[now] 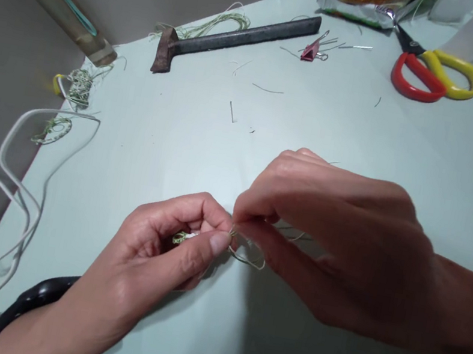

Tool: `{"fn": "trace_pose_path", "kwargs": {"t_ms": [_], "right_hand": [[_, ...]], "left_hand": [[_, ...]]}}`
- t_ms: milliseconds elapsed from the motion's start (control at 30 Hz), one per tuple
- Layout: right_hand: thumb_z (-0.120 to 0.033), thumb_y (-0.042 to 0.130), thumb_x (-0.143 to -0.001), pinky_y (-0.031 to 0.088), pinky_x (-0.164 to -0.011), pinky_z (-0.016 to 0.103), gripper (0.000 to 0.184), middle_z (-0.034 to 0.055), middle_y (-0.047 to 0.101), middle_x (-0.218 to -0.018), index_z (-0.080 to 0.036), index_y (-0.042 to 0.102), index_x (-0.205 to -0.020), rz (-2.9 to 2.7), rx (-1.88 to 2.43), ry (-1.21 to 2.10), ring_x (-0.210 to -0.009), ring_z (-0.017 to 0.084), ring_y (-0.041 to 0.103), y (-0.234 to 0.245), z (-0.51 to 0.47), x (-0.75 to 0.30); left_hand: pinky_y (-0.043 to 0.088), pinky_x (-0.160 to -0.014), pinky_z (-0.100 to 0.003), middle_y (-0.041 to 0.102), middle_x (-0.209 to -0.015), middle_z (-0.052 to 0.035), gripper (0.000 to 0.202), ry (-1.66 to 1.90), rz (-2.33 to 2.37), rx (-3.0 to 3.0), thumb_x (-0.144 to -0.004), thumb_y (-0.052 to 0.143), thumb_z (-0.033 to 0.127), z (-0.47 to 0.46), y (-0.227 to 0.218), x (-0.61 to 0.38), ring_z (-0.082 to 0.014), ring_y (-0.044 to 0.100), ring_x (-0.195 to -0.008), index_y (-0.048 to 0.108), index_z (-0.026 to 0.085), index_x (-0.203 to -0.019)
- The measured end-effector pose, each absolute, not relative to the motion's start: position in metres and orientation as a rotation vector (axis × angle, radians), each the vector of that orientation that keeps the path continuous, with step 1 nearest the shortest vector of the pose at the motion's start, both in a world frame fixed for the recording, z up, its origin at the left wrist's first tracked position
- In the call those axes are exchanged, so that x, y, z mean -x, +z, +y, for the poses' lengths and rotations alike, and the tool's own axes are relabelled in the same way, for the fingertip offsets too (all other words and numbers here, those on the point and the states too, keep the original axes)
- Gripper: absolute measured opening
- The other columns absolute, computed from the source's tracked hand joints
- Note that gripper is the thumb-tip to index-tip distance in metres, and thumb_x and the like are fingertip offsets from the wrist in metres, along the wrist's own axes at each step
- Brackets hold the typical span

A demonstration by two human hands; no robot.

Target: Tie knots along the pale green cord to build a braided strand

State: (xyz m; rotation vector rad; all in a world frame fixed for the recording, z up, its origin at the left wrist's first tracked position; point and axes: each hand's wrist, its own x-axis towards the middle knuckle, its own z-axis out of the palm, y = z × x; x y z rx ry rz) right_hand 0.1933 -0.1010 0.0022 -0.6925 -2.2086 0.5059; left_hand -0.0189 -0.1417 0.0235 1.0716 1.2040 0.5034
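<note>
We hold the thin wire [249,261] between both hands, low on the pale green table sheet [180,130]. Our left hand [156,267] pinches it between thumb and forefinger. A green-and-white twisted end [181,238] shows inside the curled fingers, and a black wristband [37,295] sits on that wrist. Our right hand [334,243] pinches the same wire just beside, its fingertips touching those of the left. A small loop lies below the pinch.

Well apart, toward the far edge, lie:
- a hammer [238,37]
- a red binder clip [310,50]
- scissors [437,75] with red and yellow handles
- a snack packet [362,7], its print cut off and unreadable

A white cable [18,193] loops off the left edge.
</note>
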Motion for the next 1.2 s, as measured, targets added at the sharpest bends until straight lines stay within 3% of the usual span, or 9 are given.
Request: {"fn": "trace_pose_path", "kwargs": {"t_ms": [233, 400, 500, 833, 1067, 1200], "right_hand": [[-0.01, 0.053, -0.093, 0.041, -0.066, 0.03, 0.02, -0.0015, 0.059, -0.075, -0.014, 0.067, -0.079, -2.245, 0.67, 0.518, -0.069, 0.011, 0.047, -0.003, -0.105, -0.192], [-0.006, 0.053, -0.088, 0.041, -0.063, 0.029, 0.017, -0.0012, 0.062, -0.076, -0.014, 0.067, -0.082, -2.259, 0.701, 0.48, -0.068, 0.011, 0.054, -0.006, -0.103, -0.193], [-0.009, 0.053, -0.092, 0.041, -0.064, 0.028, 0.016, -0.0015, 0.063, -0.076, -0.013, 0.066, -0.084, -2.245, 0.704, 0.479, -0.071, 0.011, 0.057, -0.007, -0.101, -0.193], [-0.015, 0.048, -0.098, 0.039, -0.064, 0.026, 0.019, -0.0027, 0.06, -0.073, -0.015, 0.06, -0.084, -2.224, 0.754, 0.573, -0.064, 0.008, 0.05, -0.002, -0.098, -0.195], [-0.006, 0.052, -0.092, 0.045, -0.076, 0.026, 0.013, 0.0016, 0.062, -0.085, -0.011, 0.063, -0.097, -2.203, 0.752, 0.443, -0.082, 0.011, 0.056, -0.004, -0.099, -0.195], [-0.003, 0.051, -0.09, 0.043, -0.069, 0.03, 0.019, 0.0021, 0.063, -0.085, -0.015, 0.066, -0.09, -2.273, 0.719, 0.398, -0.077, 0.014, 0.054, 0.0, -0.101, -0.193]], "left_hand": [[0.021, -0.047, -0.023, 0.037, -0.06, 0.0048, 0.019, 0.585, 1.172, -0.89, -0.096, 0.065, 0.038, -0.139, 0.021, 0.014, -0.009, 0.028, -0.054, 0.066, 0.023, -0.085], [0.025, -0.047, -0.019, 0.041, -0.059, 0.0047, 0.017, 0.67, 1.1, -0.797, -0.097, 0.063, 0.029, -0.135, 0.028, 0.007, -0.0078, 0.028, -0.054, 0.068, 0.021, -0.083], [0.027, -0.048, -0.019, 0.045, -0.06, 0.0036, 0.014, 0.687, 1.095, -0.788, -0.096, 0.062, 0.027, -0.134, 0.03, 0.006, -0.0078, 0.031, -0.054, 0.07, 0.021, -0.087], [0.026, -0.05, -0.022, 0.047, -0.064, 0.0021, 0.017, 0.638, 1.141, -0.852, -0.096, 0.065, 0.034, -0.138, 0.029, 0.012, -0.009, 0.033, -0.058, 0.071, 0.021, -0.087], [0.024, -0.049, -0.022, 0.044, -0.063, 0.0028, 0.016, 0.652, 1.135, -0.839, -0.095, 0.065, 0.034, -0.138, 0.03, 0.011, -0.0088, 0.032, -0.057, 0.07, 0.022, -0.087], [0.026, -0.05, -0.023, 0.046, -0.064, 0.0024, 0.015, 0.655, 1.12, -0.843, -0.096, 0.064, 0.032, -0.138, 0.029, 0.011, -0.0089, 0.032, -0.057, 0.07, 0.021, -0.088]]}}
